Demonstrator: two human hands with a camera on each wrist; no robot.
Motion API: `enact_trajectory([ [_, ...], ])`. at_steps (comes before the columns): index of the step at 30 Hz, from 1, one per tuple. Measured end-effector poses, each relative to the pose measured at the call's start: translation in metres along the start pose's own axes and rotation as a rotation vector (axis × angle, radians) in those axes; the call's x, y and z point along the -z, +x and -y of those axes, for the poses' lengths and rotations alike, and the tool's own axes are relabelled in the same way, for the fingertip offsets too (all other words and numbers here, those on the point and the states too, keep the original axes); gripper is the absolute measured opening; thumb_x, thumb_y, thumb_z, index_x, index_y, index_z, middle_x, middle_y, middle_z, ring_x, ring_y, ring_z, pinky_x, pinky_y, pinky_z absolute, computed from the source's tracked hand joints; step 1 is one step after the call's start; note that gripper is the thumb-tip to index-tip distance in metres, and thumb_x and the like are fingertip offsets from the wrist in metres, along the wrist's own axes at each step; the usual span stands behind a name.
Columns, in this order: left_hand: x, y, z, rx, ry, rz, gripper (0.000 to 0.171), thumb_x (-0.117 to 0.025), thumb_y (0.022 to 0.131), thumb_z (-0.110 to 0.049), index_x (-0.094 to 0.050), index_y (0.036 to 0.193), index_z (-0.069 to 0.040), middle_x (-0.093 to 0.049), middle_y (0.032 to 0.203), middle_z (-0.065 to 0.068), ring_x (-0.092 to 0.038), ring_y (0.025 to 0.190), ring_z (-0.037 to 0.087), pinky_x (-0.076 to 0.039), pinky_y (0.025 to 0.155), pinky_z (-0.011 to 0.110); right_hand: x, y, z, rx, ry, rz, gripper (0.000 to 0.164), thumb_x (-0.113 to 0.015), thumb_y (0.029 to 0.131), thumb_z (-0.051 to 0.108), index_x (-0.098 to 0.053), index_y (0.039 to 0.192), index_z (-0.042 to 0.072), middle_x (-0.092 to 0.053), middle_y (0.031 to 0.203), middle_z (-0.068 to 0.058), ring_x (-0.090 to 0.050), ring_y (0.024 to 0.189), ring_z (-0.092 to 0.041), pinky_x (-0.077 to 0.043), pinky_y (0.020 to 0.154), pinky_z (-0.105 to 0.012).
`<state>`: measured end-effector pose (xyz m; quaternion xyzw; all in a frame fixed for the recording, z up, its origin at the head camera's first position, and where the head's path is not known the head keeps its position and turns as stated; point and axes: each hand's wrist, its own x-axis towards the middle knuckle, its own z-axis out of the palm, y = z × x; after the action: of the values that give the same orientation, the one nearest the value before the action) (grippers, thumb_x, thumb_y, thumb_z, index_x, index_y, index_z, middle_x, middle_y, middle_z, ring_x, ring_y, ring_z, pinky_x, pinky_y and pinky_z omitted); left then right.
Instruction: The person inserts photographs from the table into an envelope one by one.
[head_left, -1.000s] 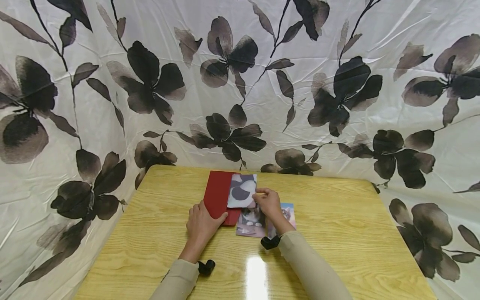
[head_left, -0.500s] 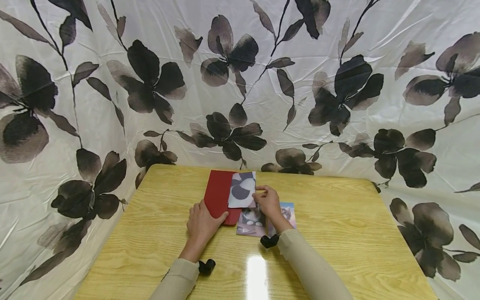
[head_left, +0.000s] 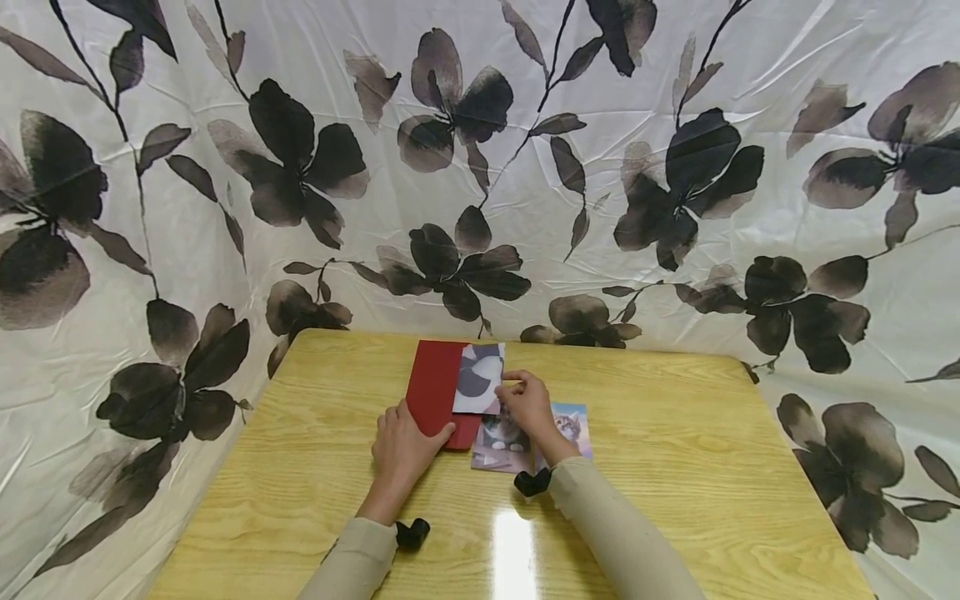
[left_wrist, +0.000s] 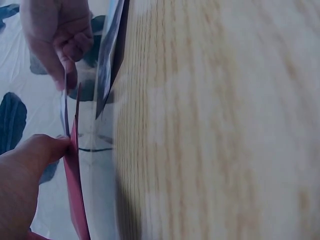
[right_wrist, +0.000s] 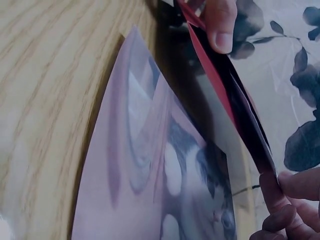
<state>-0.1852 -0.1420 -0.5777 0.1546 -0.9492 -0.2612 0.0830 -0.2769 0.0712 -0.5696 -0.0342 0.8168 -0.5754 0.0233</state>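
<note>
My left hand grips a red envelope by its near left part, the thumb lying at its lower edge. The envelope's mouth faces right and gapes, dark inside, in the right wrist view. A photo card with grey and white patches sits partly in that mouth. At the card's right edge, my right hand pinches it between thumb and finger. In the left wrist view the card shows edge-on beside the envelope. Below my right hand lies a cat photo, partly covered.
A second photo of a kitten on a blue and pink ground lies to the right, partly under my right forearm. Everything is on a wooden table. A floral cloth hangs behind the table's far edge.
My right hand has shifted slightly left with the photo card, and a little less of the card shows outside the envelope. My left hand has stayed in place on the envelope.
</note>
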Motion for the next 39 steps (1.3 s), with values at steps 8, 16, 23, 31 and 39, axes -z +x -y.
enact_trajectory([
  [8,0.002,-0.002,0.000,0.004,0.004,-0.002,0.103,-0.083,0.085,-0.061,-0.046,0.150,0.009,-0.058,0.135,0.029,-0.055,0.121,0.041,-0.057,0.085,0.063,-0.008,0.000,0.001,0.020,0.008,0.019,0.029,-0.075,0.100,0.012,-0.073,0.127,0.001,-0.077,0.087,-0.015,-0.065,0.068,-0.021,-0.042,0.055,-0.027],
  [16,0.002,-0.002,-0.001,-0.001,-0.006,-0.005,0.104,-0.084,0.084,-0.060,-0.045,0.150,0.010,-0.058,0.135,0.029,-0.056,0.121,0.042,-0.056,0.086,0.063,-0.018,0.003,0.004,0.028,0.017,0.029,0.028,-0.075,0.100,0.010,-0.073,0.125,-0.001,-0.077,0.085,-0.018,-0.062,0.066,-0.013,-0.041,0.054,-0.025],
  [23,0.002,-0.002,-0.001,0.000,-0.018,-0.017,0.103,-0.084,0.084,-0.060,-0.047,0.149,0.009,-0.058,0.135,0.029,-0.056,0.121,0.042,-0.055,0.088,0.064,-0.029,0.002,0.007,0.024,0.000,0.033,0.028,-0.076,0.100,0.012,-0.074,0.126,0.002,-0.076,0.082,-0.009,-0.059,0.063,-0.010,-0.043,0.055,-0.025],
  [31,0.001,-0.005,0.000,0.000,-0.013,-0.025,0.103,-0.083,0.084,-0.062,-0.048,0.148,0.010,-0.060,0.132,0.029,-0.057,0.119,0.042,-0.057,0.083,0.063,-0.036,-0.002,0.014,0.009,-0.021,0.058,0.032,-0.074,0.103,0.014,-0.072,0.133,0.003,-0.076,0.091,-0.008,-0.067,0.071,-0.018,-0.047,0.057,-0.027],
  [39,0.001,-0.002,-0.001,-0.006,-0.009,-0.036,0.102,-0.083,0.084,-0.061,-0.048,0.148,0.010,-0.060,0.130,0.028,-0.057,0.116,0.042,-0.057,0.080,0.062,-0.041,0.003,0.016,0.045,-0.062,0.071,0.032,-0.073,0.102,0.012,-0.072,0.133,0.002,-0.077,0.096,-0.008,-0.071,0.082,-0.018,-0.056,0.068,-0.030],
])
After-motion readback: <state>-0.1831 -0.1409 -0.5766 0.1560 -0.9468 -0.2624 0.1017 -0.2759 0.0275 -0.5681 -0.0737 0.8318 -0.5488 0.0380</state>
